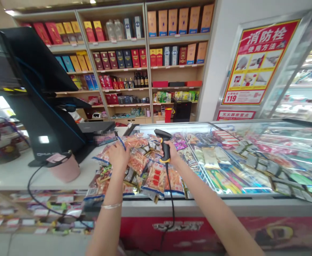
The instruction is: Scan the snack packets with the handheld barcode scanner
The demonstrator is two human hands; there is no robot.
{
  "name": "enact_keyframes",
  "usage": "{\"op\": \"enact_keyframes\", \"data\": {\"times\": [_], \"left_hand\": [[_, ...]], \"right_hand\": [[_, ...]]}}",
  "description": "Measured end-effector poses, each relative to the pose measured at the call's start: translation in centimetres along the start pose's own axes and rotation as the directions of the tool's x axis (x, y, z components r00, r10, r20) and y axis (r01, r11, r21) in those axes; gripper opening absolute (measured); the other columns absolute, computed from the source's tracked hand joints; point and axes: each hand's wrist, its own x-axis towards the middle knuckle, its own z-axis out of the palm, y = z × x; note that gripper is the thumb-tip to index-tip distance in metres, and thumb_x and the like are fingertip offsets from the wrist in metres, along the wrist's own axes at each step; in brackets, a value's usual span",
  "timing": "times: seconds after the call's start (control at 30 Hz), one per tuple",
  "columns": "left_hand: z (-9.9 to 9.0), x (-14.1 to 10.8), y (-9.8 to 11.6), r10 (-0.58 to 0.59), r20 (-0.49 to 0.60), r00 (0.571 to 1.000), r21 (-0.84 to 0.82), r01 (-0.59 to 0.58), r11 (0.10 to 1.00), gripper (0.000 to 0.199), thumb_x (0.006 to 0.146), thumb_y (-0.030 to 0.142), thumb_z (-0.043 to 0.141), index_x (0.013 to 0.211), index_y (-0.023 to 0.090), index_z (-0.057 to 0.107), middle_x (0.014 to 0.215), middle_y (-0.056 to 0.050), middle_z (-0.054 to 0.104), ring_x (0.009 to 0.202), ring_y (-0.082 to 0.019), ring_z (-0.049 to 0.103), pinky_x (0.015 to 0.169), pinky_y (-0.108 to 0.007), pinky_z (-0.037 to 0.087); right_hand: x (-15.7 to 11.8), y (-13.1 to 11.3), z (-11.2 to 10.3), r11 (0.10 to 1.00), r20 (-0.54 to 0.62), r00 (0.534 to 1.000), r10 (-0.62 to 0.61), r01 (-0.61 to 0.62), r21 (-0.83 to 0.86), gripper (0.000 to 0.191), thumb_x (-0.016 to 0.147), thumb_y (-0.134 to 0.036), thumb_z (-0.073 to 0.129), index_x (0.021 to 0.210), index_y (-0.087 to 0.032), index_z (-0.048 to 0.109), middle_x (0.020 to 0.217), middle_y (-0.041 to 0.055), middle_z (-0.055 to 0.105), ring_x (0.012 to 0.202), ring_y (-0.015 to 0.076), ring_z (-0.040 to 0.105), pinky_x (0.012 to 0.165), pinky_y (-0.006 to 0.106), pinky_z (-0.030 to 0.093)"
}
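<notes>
My right hand (173, 153) is wrapped around the grip of a black and yellow barcode scanner (166, 151), held upright over a pile of snacks. Its black cable (171, 193) hangs down over the freezer's front. At the pile's left side, my left hand (118, 155) grips a clear snack packet (100, 155) with blue edging; its fingertips are partly hidden. Between and below both hands lie several similar packets, among them a clear bag with a red label (156, 176). They rest on the glass-topped chest freezer (198, 201).
A black checkout terminal (52, 117) stands on the white counter (1, 179) at left, beside a pink container (64, 170). More packets (262, 163) lie on the freezer's right. Shelves of boxed goods (148, 39) line the back wall.
</notes>
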Motion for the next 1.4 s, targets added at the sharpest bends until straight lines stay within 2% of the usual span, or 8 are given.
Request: {"op": "enact_keyframes", "data": {"times": [0.1,0.3,0.5,0.63,0.77,0.97,1.17,1.4], "left_hand": [[0.8,-1.2,-0.8,0.009,-0.068,0.998,-0.016,-0.01,1.0,0.06,0.085,0.035,0.047,0.136,0.005,0.041,0.128,-0.028,0.048,0.115,-0.038,0.051,0.093,-0.051,0.041],[1.9,-1.4,-1.3,0.035,0.127,0.991,-0.104,-0.022,0.994,0.046,0.09,0.031,0.036,0.127,0.011,0.056,0.127,-0.022,0.055,0.107,-0.035,0.057,0.088,-0.049,0.046],[1.4,-1.2,-1.4,0.058,0.134,0.989,-0.048,-0.052,0.998,0.047,0.091,0.033,0.035,0.126,0.011,0.056,0.121,-0.02,0.06,0.104,-0.035,0.059,0.087,-0.048,0.046],[0.4,-0.5,0.5,0.11,0.048,0.993,-0.003,-0.11,0.994,0.043,0.089,0.026,0.035,0.118,0.007,0.061,0.115,-0.021,0.062,0.099,-0.034,0.061,0.084,-0.046,0.048],[-0.8,-0.5,6.0,0.205,-0.046,0.978,-0.119,-0.209,0.971,0.04,0.088,0.024,0.036,0.114,0.011,0.063,0.114,-0.017,0.063,0.1,-0.03,0.06,0.088,-0.042,0.046],[-0.4,-4.5,19.4,0.391,-0.038,0.92,-0.332,-0.381,0.863,0.036,0.087,0.027,0.041,0.114,0.014,0.062,0.115,-0.013,0.063,0.101,-0.028,0.059,0.089,-0.039,0.045],[4.3,-11.0,31.8,0.613,0.062,0.788,-0.488,-0.511,0.707,0.027,0.087,0.024,0.045,0.106,0.018,0.064,0.112,-0.009,0.064,0.105,-0.024,0.057,0.095,-0.035,0.042],[11.2,-17.3,41.8,0.73,0.245,0.639,-0.551,-0.527,0.647,0.039,0.087,0.02,0.046,0.125,0.017,0.051,0.117,-0.012,0.062,0.113,-0.025,0.053,0.095,-0.035,0.041]], "right_hand": [[1.0,3.3,-0.6,1.0,-0.014,1.0,0.007,-0.006,0.022,0.022,0.067,-0.035,0.054,0.081,-0.018,0.054,0.055,-0.0047,0.052,0.038,0.0094,0.042,0.035,0.02,0.032],[2.0,4.9,-1.6,0.999,-0.006,1.0,0.03,-0.029,0.044,0.027,0.067,-0.036,0.055,0.087,-0.017,0.057,0.055,-0.005,0.051,0.038,0.0089,0.041,0.035,0.02,0.032],[1.4,3.1,-1.3,0.998,-0.007,0.999,0.037,-0.037,0.046,0.02,0.071,-0.035,0.052,0.081,-0.018,0.054,0.054,-0.0035,0.051,0.036,0.0095,0.04,0.035,0.021,0.031],[-0.4,-0.9,-1.5,0.999,-0.004,1.0,0.005,-0.005,0.043,0.021,0.072,-0.039,0.051,0.075,-0.018,0.052,0.051,-0.0034,0.048,0.037,0.0103,0.04,0.035,0.022,0.031],[-3.9,-6.9,-2.8,0.982,0.008,0.983,-0.182,0.182,0.049,0.021,0.072,-0.034,0.049,0.085,-0.018,0.054,0.056,-0.0041,0.051,0.038,0.0094,0.041,0.034,0.02,0.032],[-11.0,-15.4,-8.7,0.916,-0.109,0.909,-0.402,0.397,-0.062,0.024,0.071,-0.03,0.048,0.09,-0.018,0.054,0.056,-0.0048,0.051,0.037,0.0094,0.04,0.034,0.02,0.033],[-18.9,-19.5,-18.4,0.855,-0.314,0.795,-0.519,0.485,-0.185,0.021,0.066,-0.033,0.056,0.082,-0.02,0.053,0.058,-0.0043,0.052,0.037,0.009,0.043,0.034,0.02,0.034],[-23.1,-19.4,-27.8,0.846,-0.532,0.666,-0.523,0.482,-0.228,0.03,0.06,-0.033,0.062,0.085,-0.019,0.055,0.057,-0.0049,0.053,0.037,0.0093,0.044,0.032,0.02,0.036]]}}
